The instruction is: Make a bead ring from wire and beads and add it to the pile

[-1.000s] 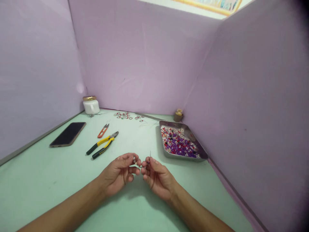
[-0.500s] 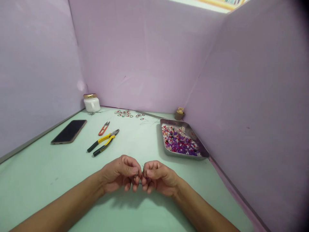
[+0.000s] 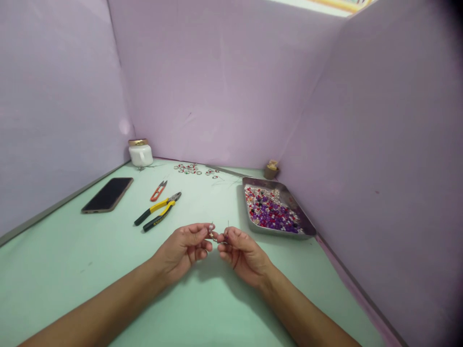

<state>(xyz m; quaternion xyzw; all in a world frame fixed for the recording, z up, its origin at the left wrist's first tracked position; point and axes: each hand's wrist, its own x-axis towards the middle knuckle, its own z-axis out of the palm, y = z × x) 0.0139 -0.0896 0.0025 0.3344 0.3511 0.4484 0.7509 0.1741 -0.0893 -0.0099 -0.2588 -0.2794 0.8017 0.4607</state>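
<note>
Beaded wire (image 3: 212,234) is right up in the fingertips here, strung across the little gap between both hands and held off the table (image 3: 202,308). Left hand (image 3: 186,246) has its end pinched between thumb and fingers, right hand (image 3: 246,253) is pinching the other, a thin wire tip poking up above it. Too small to tell how it's threaded, tbh. What I'd worry about: if either pinch goes slack, loose beads could slide off a free end, and pulling the hands apart too hard might kink the wire. Compared with half a second ago, the fingers aren't curled over the piece so much, so the beads show between the hands now and that tip stands clear; the hands also sit a bit higher in view. Past the grip, off to its left, are the yellow-and-black pliers (image 3: 167,208), with the orange snips (image 3: 161,186) just behind and a phone (image 3: 108,195) further left. Beyond it on the right is the metal tray (image 3: 289,200) of mixed beads (image 3: 273,214). Farthest out, little beaded rings (image 3: 188,168) lie near the back wall.
</note>
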